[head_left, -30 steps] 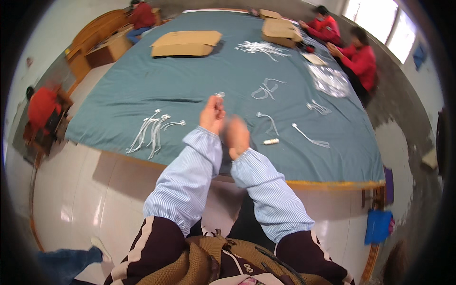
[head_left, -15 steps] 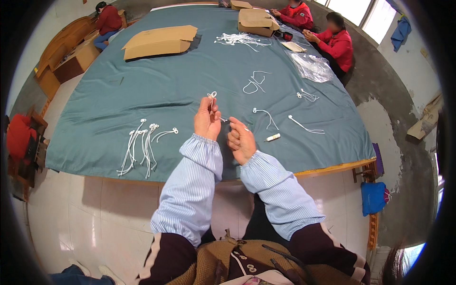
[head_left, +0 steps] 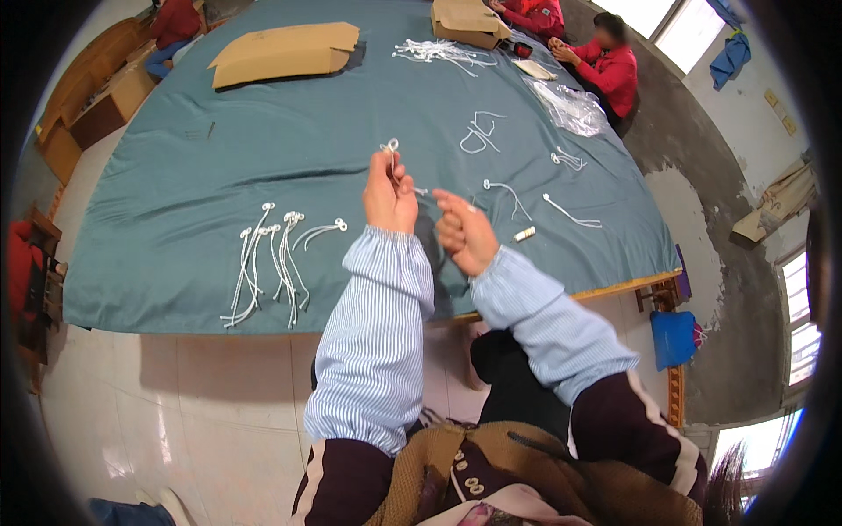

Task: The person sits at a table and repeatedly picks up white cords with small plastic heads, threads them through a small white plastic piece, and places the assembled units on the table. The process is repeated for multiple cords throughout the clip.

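Observation:
My left hand is closed in a pinch on a white cord, with a small loop standing up above the fingertips. A pale cord end sticks out beside its lower fingers, toward the other hand. Close by, my right hand has its fingers curled together; whatever they hold, if anything, is too small to make out. Just right of that hand lies a small white bottle with a thin tip. Beyond it are a looped white cord and another single cord.
Several looped cords lie at the left on the green tablecloth. Farther off are a tangled cord, a pile of cords, a cardboard flap box and clear plastic. People in red sit along the far right edge.
The head view has shifted, so the table appears slightly higher and turned. Both hands keep nearly the same pose, the left still pinching the looped cord; the right sits slightly farther from it.

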The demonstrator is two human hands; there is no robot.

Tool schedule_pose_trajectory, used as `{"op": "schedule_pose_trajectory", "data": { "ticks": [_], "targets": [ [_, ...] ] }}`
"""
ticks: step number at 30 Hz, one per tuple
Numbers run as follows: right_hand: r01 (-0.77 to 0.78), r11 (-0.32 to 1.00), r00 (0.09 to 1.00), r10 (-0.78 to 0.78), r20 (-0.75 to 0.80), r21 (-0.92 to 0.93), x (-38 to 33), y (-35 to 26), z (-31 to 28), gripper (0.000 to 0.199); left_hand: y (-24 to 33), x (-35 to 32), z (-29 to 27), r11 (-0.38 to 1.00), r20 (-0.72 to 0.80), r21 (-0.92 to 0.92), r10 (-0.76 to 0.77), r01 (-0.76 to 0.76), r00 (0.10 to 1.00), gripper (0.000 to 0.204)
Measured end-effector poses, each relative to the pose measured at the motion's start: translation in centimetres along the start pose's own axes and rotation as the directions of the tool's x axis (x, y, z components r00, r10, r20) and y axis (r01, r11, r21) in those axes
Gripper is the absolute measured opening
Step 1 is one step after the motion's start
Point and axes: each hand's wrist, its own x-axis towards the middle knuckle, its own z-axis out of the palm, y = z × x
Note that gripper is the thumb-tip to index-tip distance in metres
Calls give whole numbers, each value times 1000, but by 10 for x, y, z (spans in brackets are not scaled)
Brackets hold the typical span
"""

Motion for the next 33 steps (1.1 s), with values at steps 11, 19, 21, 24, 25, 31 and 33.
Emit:
{"op": "schedule_pose_trajectory", "data": {
  "ticks": [11, 19, 21, 24, 25, 31, 33],
  "targets": [
    [497, 865, 840, -460, -287, 68, -60, -176, -98, 27, 18, -1, 8, 996, -61, -65, 53, -57, 997, 12],
    [172, 982, 984, -175, 45, 75, -46, -110, -18, 25, 12, -6, 6, 998, -48, 49, 44, -41, 998, 11],
    [150, 988, 971, -154, 184, 39, -37, -108, 3, 27, 12, -7, 6, 998, -49, 52, 46, -44, 998, 10],
    [138, 985, 979, -151, 134, 102, -32, -107, 29, 30, 12, -11, 6, 995, -45, 91, 54, -50, 998, 11],
    [138, 986, 976, -150, 156, 91, -33, -108, 34, 32, 12, -11, 7, 991, -38, 125, 61, -55, 997, 11],
    [220, 948, 879, -91, 468, -230, -39, -136, 39, 33, 8, -15, 8, 982, -39, 189, 30, -23, 999, 12],
    [312, 869, 890, -124, 439, -385, -50, -151, 49, 39, 7, -16, 8, 983, -49, 183, 30, -21, 998, 12]
  ]
}}
